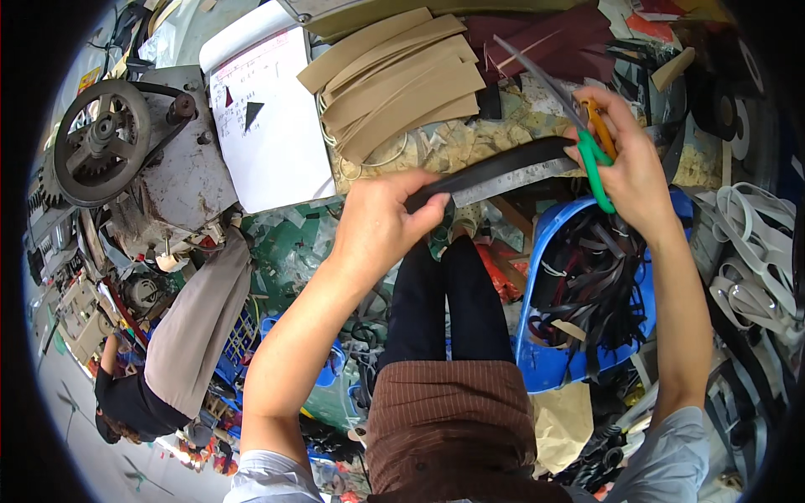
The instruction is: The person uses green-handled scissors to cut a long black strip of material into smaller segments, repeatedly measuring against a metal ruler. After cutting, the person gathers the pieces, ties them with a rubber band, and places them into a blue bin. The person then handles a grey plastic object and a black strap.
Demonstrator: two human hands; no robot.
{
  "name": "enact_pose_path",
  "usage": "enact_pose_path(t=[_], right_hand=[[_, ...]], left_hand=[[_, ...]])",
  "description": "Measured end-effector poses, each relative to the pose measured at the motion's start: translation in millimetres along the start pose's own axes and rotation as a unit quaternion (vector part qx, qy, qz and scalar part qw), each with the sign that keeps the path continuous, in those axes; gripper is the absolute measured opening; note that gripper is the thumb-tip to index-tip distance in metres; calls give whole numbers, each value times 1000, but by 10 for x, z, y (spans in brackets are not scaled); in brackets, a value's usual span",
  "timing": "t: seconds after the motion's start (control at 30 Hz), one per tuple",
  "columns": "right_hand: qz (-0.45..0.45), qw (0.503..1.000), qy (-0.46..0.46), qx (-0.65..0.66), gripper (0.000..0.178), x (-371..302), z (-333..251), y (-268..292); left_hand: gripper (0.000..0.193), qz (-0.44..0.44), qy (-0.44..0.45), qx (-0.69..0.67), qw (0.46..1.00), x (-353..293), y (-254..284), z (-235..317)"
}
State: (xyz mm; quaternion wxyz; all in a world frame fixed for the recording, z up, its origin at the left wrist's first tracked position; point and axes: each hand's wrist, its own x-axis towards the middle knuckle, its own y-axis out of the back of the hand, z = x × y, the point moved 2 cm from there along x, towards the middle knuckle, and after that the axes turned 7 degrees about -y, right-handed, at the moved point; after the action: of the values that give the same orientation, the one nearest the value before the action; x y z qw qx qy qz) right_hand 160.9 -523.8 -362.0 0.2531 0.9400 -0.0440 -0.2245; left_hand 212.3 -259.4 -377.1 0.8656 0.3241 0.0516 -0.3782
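Note:
My left hand (pixel 381 214) pinches the left end of a black strip (pixel 507 164) between thumb and fingers. The strip stretches across toward my right hand (pixel 631 163), slightly bowed, at the front edge of the worktable. Along its lower side lies a silvery ruler (pixel 516 180) with markings. My right hand is closed round a pair of scissors (pixel 592 163) with one green and one orange handle. Their long blades point up and to the left, away from the strip. The strip's right end meets the fingers of my right hand; whether they grip it too is hard to see.
Tan strips (pixel 402 84) lie stacked on the table beside maroon pieces (pixel 553 42) and a written-on notepad (pixel 264 109). At left stands a machine with a flywheel (pixel 102 142). A blue bin (pixel 537 335) holds dark strips below my right arm. Another person (pixel 189 344) is at lower left.

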Motion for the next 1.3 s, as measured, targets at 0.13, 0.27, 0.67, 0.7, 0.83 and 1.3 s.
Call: enact_pose_path(t=[0.13, 0.27, 0.67, 0.7, 0.83, 1.3], right_hand=[[74, 990, 110, -46, 63, -302, -451, 174], [-204, 973, -10, 112, 74, -664, -573, -32], [-283, 940, -103, 158, 58, -385, -965, -848], [-280, 944, -102, 141, 55, -354, -982, -852], [-263, 956, -95, 88, 29, -306, -892, -950], [-194, 943, -70, 262, 51, -251, -1076, -433]], left_hand=[[17, -42, 62, -213, 974, -88, 420, 249], [19, -94, 188, -294, 932, 189, 852, 196], [19, -126, 208, -367, 898, 149, 913, 109], [19, -135, 217, -369, 893, 157, 924, 94], [18, -156, 258, -401, 865, 209, 942, -21], [86, -127, 65, -223, 964, -195, 648, 577]])
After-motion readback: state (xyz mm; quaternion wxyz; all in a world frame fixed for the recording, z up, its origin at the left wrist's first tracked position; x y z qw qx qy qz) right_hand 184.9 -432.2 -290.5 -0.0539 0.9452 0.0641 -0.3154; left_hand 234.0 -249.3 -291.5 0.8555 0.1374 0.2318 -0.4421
